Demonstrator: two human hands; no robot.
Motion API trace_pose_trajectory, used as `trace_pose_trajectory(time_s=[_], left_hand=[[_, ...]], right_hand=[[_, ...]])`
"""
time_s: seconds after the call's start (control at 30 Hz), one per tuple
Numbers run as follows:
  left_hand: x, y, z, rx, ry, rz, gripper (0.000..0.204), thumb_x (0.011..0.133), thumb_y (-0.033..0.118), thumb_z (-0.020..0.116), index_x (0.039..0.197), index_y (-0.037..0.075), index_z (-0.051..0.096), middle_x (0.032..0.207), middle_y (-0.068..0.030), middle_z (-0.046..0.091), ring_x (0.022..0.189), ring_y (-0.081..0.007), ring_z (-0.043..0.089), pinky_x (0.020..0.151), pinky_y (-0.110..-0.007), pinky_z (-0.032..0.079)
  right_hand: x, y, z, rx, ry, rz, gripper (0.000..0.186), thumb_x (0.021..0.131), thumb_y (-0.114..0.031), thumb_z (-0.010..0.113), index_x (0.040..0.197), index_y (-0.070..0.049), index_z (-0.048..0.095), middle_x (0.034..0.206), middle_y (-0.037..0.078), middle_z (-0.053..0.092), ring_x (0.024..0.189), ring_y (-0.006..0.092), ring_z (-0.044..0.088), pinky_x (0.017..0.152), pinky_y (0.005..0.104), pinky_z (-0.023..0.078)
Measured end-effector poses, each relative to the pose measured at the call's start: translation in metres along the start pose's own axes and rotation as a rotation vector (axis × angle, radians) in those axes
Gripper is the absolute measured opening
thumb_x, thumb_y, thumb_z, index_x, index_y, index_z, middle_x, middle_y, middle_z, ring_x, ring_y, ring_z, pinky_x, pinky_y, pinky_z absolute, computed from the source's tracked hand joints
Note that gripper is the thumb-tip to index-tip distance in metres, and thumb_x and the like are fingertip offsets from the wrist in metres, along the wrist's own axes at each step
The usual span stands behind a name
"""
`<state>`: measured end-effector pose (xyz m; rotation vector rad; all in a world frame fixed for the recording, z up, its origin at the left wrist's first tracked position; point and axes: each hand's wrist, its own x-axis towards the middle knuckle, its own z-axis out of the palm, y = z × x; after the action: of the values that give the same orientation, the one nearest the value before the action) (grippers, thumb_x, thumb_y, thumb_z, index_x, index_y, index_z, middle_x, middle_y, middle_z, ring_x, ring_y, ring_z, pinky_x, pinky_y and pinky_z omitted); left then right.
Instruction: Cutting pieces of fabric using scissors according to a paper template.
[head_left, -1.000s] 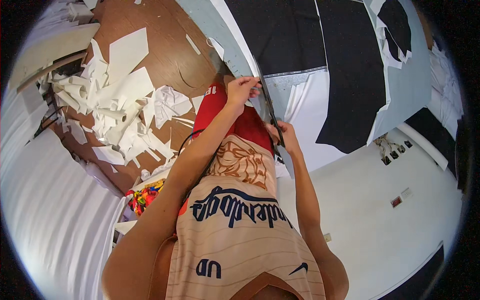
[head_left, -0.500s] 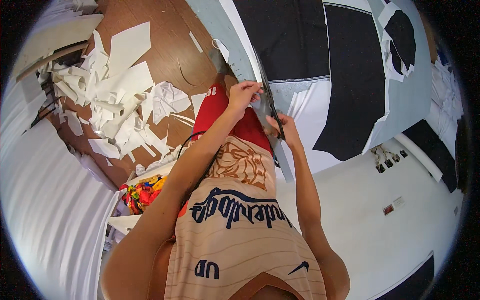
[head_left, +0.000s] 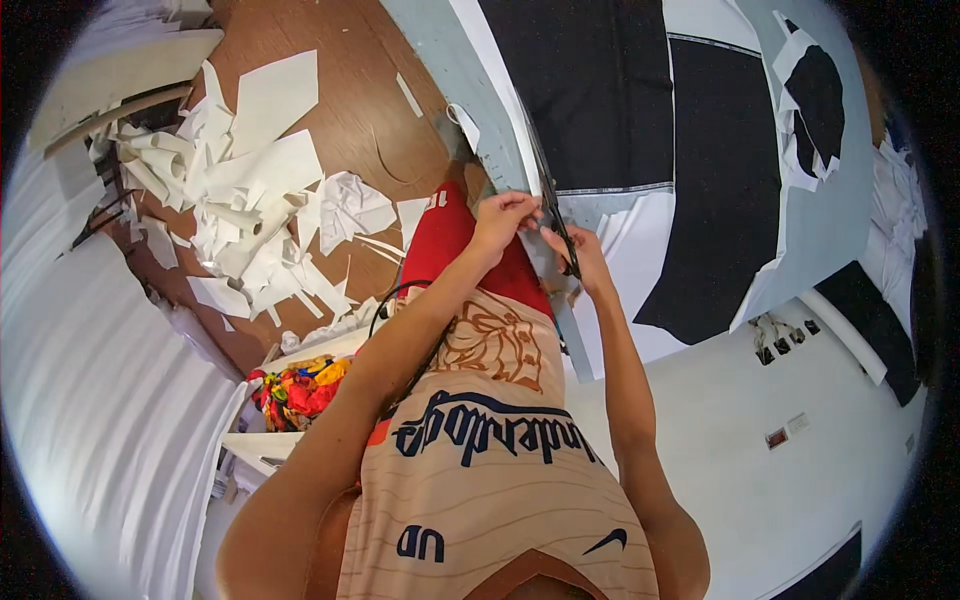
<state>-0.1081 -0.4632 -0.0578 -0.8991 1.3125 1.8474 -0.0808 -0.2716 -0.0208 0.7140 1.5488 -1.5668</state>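
Note:
My left hand (head_left: 506,224) is closed in a pinch at the end of a white strip (head_left: 527,165) along the table's near edge. Close to its right, my right hand (head_left: 582,258) is closed on the lower end of a narrow black strip (head_left: 553,205); its exact kind is hard to make out. That strip runs up past my left fingertips beside a large black fabric panel (head_left: 585,95). Farther right, a second black fabric panel (head_left: 720,190) lies over white sheets (head_left: 635,225) on the grey-blue table (head_left: 820,225).
White paper offcuts (head_left: 250,200) are heaped on the brown floor (head_left: 350,60) at left. Colourful cloth (head_left: 300,390) fills a white drawer near my left arm. White curtain-like fabric (head_left: 110,400) hangs at far left. A white roll (head_left: 845,335) sits beyond the table's right end.
The whole view has shifted slightly, moving the scene down and right. My hands have drawn a little closer together, each keeping its closed grip.

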Motion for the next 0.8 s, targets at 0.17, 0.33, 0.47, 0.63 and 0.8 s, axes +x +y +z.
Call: trace_pose_trajectory(time_s=[0.17,0.33,0.47,0.63,0.8], left_hand=[[-0.001,-0.001,0.003,-0.006,-0.006,-0.018,0.017,0.102,0.020,0.075,0.107,0.004,0.077,0.093,-0.0026,0.077,0.077,-0.0101,0.069,0.070,-0.025,0.053],[0.002,0.002,0.005,0.029,-0.003,-0.016,0.017,0.104,0.018,0.071,0.106,0.001,0.076,0.089,-0.0033,0.076,0.073,-0.0102,0.070,0.068,-0.025,0.053],[0.001,0.008,0.005,0.013,-0.015,-0.046,0.017,0.104,0.015,0.069,0.108,0.000,0.075,0.089,-0.0039,0.076,0.075,-0.0118,0.071,0.070,-0.026,0.055],[-0.002,0.012,0.009,0.057,-0.029,-0.109,0.018,0.105,0.014,0.065,0.111,0.001,0.076,0.093,-0.0048,0.076,0.080,-0.0136,0.073,0.076,-0.028,0.057],[-0.002,0.019,0.011,0.040,-0.112,-0.144,0.019,0.105,0.011,0.063,0.113,-0.001,0.075,0.095,-0.0072,0.079,0.082,-0.0147,0.074,0.075,-0.027,0.055]], right_hand=[[0.007,-0.006,-0.002,-0.071,0.017,0.016,0.049,0.088,-0.050,0.087,0.078,-0.005,0.072,0.064,-0.002,0.058,0.051,0.0078,0.053,0.047,0.0259,0.037],[0.013,-0.023,0.002,0.022,0.024,0.024,0.049,0.089,-0.050,0.086,0.081,-0.003,0.074,0.065,-0.002,0.060,0.051,0.0068,0.052,0.047,0.0256,0.038],[0.025,-0.043,0.003,0.049,-0.005,-0.044,0.047,0.090,-0.048,0.086,0.081,-0.004,0.074,0.065,-0.003,0.060,0.052,0.0063,0.051,0.048,0.0250,0.038],[0.027,-0.043,-0.006,-0.014,-0.040,0.000,0.042,0.095,-0.045,0.082,0.083,-0.006,0.072,0.063,-0.003,0.057,0.053,0.0055,0.052,0.049,0.0240,0.037],[0.044,-0.054,-0.004,0.105,-0.058,-0.030,0.042,0.093,-0.041,0.084,0.078,-0.005,0.070,0.060,-0.002,0.058,0.052,0.0057,0.052,0.049,0.0241,0.037]])
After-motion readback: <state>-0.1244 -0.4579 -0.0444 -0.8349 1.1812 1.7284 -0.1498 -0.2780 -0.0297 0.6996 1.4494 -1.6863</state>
